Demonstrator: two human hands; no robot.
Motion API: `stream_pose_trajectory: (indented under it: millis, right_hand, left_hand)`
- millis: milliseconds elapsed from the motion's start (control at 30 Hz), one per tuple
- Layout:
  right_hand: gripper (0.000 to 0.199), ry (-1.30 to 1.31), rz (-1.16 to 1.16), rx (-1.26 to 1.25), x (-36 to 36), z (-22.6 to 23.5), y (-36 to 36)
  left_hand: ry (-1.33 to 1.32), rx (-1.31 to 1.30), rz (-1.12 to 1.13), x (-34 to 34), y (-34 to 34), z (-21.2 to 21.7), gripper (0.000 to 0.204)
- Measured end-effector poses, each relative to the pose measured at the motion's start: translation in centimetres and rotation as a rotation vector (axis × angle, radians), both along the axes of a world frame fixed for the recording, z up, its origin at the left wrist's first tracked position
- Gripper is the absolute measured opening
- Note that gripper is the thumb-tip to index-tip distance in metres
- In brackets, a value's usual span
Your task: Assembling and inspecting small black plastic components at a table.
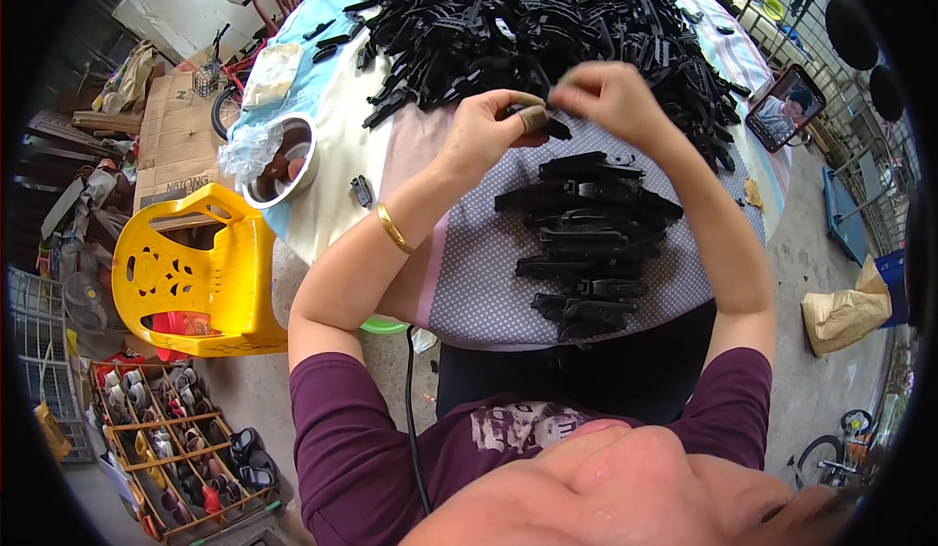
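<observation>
Beyond the grip spreads a heap of black plastic parts (459,33); on its near side lies a smaller stack (596,238). The left hand (491,132) pinches a slim black part (558,130) between thumb and fingers, seemingly light, stiff and slick, probably best held along its long sides. Fingers hide much of it; the adjacent right hand (604,97) is blurred, its hold unclear.

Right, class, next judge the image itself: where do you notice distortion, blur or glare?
Head view: the shoe rack looks skewed near the rim; the right hand's fingertips are smeared, probably by motion, while the left hand looks sharper; the heap of black parts merges darkly, with small pale glints.
</observation>
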State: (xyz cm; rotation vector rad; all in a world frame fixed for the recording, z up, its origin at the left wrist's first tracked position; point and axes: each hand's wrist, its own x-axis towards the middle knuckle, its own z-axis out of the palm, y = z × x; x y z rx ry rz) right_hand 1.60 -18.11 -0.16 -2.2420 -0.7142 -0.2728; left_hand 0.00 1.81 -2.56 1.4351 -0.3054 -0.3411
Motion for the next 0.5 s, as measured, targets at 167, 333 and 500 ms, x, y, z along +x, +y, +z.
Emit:
stream_pose_trajectory:
  millis: [167,333,500]
  right_hand:
    - [0.033,-0.628,-0.27,-0.361,6.6,0.1,-0.2]
    - [0.039,-0.523,-0.32,-0.395,5.1,1.1,2.0]
    - [0.031,0.119,0.142,0.472,1.0,0.7,2.4]
  left_hand:
    - [0.092,-0.205,0.109,0.7,0.2,-0.1,0.025]
    - [0.254,-0.301,0.169,0.8,1.0,0.4,0.025]
    - [0.347,-0.359,0.168,0.7,1.0,0.5,0.028]
